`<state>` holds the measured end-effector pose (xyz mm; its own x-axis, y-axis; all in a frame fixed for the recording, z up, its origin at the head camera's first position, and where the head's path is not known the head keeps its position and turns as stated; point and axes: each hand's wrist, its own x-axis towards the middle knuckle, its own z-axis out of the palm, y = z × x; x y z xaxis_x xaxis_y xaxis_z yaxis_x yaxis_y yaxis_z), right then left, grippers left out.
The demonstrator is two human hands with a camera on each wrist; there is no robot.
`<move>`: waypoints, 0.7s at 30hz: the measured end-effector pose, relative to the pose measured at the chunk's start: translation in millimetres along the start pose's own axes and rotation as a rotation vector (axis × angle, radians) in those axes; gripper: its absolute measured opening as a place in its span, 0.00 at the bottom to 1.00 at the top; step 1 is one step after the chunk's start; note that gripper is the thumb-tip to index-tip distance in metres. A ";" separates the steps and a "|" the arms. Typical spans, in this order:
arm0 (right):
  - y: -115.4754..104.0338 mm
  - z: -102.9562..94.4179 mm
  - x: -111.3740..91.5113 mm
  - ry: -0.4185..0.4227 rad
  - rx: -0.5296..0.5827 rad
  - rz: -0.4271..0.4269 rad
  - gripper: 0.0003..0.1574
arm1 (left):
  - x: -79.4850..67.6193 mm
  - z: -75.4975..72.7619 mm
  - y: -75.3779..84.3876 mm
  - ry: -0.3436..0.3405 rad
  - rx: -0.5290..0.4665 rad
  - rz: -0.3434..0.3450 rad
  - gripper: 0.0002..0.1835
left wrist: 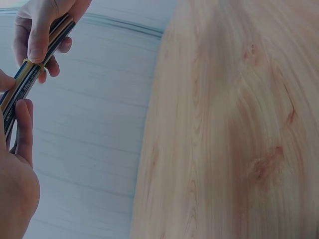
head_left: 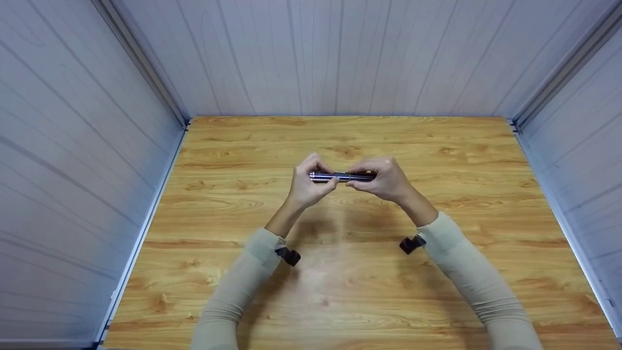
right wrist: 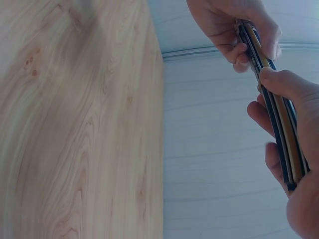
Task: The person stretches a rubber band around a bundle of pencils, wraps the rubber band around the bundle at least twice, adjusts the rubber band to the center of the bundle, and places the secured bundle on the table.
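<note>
A bundle of several slim, dark blue and gold sticks (head_left: 342, 177), like pens or pencils, is held level above the table between both hands. My left hand (head_left: 307, 182) grips its left end, thumb in front and fingers behind. My right hand (head_left: 386, 179) grips the right end likewise. Pale printing shows along one of the sticks (left wrist: 24, 82) in the left wrist view, near a yellowish ring around the bundle. The right wrist view shows the sticks (right wrist: 279, 117) lying side by side, with the right thumb pressed on them. Fingers hide parts of both ends.
A wood-grain table (head_left: 340, 291) lies below the hands. Pale panel walls (head_left: 316, 58) enclose it at the back and on both sides. Small black devices (head_left: 290, 256) are strapped at both wrists, over light sleeves (head_left: 466, 277).
</note>
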<state>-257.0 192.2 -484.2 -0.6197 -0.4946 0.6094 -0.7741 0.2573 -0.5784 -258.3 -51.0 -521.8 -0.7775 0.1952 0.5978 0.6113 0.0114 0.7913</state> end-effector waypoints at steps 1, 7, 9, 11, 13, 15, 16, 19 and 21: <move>0.2 0.7 -0.1 -0.003 -0.002 -0.001 0.13 | -0.7 0.7 -0.1 -0.006 -0.001 -0.007 0.07; 0.5 0.6 -1.0 -0.007 0.006 -0.011 0.15 | -0.5 -3.0 0.5 -0.056 -0.008 -0.028 0.08; 1.5 -0.6 -1.6 -0.008 0.004 -0.014 0.16 | 0.4 -7.6 0.8 -0.095 0.007 -0.026 0.09; 4.2 -2.4 -2.8 -0.010 0.005 -0.020 0.17 | 0.8 -12.7 1.4 -0.142 0.041 -0.022 0.10; 7.3 -5.3 -4.1 -0.016 0.011 -0.025 0.18 | 0.3 -18.6 1.2 -0.185 0.070 -0.017 0.11; 10.5 -8.8 -4.9 -0.032 0.042 -0.031 0.18 | -0.5 -23.6 0.8 -0.205 0.096 -0.015 0.11; 12.5 -10.9 -5.4 -0.045 0.060 -0.030 0.17 | -1.0 -26.1 0.9 -0.212 0.105 -0.015 0.11; 17.4 -17.0 -7.1 -0.079 0.128 -0.015 0.17 | -2.3 -32.0 0.6 -0.210 0.126 -0.018 0.10; 20.9 -20.4 -9.6 -0.092 0.156 0.002 0.17 | -2.8 -34.9 0.8 -0.207 0.144 -0.017 0.10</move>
<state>-269.8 219.2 -491.1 -0.6012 -0.5700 0.5601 -0.7390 0.1300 -0.6610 -260.8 -85.8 -518.4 -0.7504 0.3899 0.5337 0.6242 0.1528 0.7661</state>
